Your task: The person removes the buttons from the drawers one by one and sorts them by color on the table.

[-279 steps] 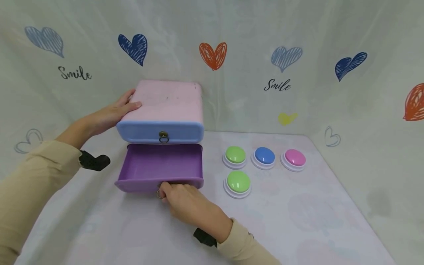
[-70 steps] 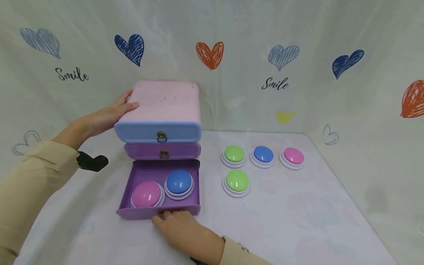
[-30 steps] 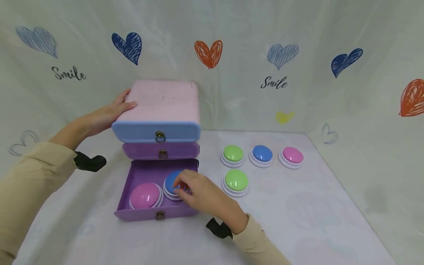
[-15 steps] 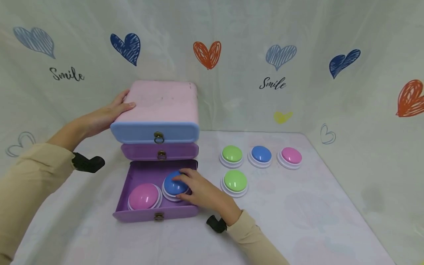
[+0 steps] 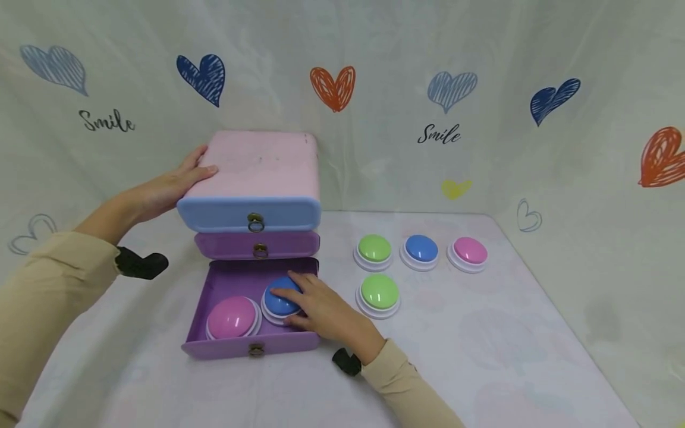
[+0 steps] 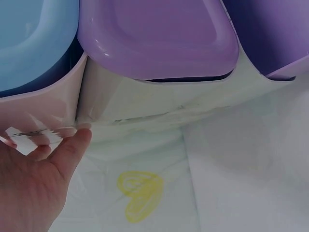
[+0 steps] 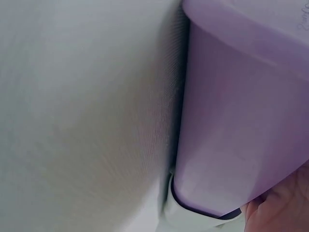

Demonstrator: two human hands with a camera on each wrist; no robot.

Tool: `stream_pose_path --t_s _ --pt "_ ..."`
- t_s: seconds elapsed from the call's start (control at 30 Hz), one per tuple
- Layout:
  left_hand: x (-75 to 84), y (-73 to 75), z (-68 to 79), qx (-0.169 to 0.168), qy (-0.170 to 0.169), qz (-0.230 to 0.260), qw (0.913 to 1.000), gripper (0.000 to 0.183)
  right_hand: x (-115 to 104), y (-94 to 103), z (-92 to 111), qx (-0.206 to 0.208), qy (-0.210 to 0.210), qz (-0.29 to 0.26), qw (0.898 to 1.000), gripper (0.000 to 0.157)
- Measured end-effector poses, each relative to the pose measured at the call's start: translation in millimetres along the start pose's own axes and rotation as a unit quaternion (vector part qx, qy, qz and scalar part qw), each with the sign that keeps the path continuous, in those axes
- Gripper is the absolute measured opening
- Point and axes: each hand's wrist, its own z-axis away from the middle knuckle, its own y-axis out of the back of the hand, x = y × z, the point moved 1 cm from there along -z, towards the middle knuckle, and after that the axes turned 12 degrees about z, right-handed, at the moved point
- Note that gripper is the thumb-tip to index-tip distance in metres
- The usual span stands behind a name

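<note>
A small cabinet with a pink top (image 5: 257, 163) has a blue top drawer (image 5: 248, 214), a purple middle drawer (image 5: 257, 244) and a purple bottom drawer (image 5: 225, 347). The bottom one is pulled out. Inside it sit a pink dome button (image 5: 231, 318) at left and a blue dome button (image 5: 279, 302) at right, both on white bases. My right hand (image 5: 334, 314) lies over the blue button, fingers spread across the dome, thumb at its near side. My left hand (image 5: 166, 189) rests against the cabinet's left side, thumb on the top edge. The right wrist view hides my right fingertips behind the drawer.
Right of the cabinet stand two green buttons (image 5: 374, 248) (image 5: 380, 291), another blue button (image 5: 421, 248) and another pink button (image 5: 470, 251). A white cloth (image 5: 481, 333) covers the table. Behind hangs a curtain (image 5: 385, 53) printed with hearts.
Earlier my right hand held the middle drawer's ring with that drawer out; now it is pushed in. The bottom drawer was pulled out, then my right hand moved onto the blue button and its fingers spread.
</note>
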Motion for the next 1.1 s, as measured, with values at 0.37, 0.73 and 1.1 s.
stream_pose_path --t_s 0.37,0.73,1.1 --pt "-1.2 0.1 0.1 0.002 0.0 -0.002 1.0 0.078 0.0 -0.3 -0.2 0.033 0.002 0.008 0.999 0.045" --pt "-1.7 -1.3 0.2 0.001 -0.002 -0.002 1.0 0.079 -0.6 -1.4 1.6 0.031 -0.003 -0.007 0.999 0.044" --pt "0.4 0.5 2.4 0.002 -0.004 -0.003 1.0 0.077 2.7 13.8 3.7 0.066 -0.033 -0.044 0.996 0.043"
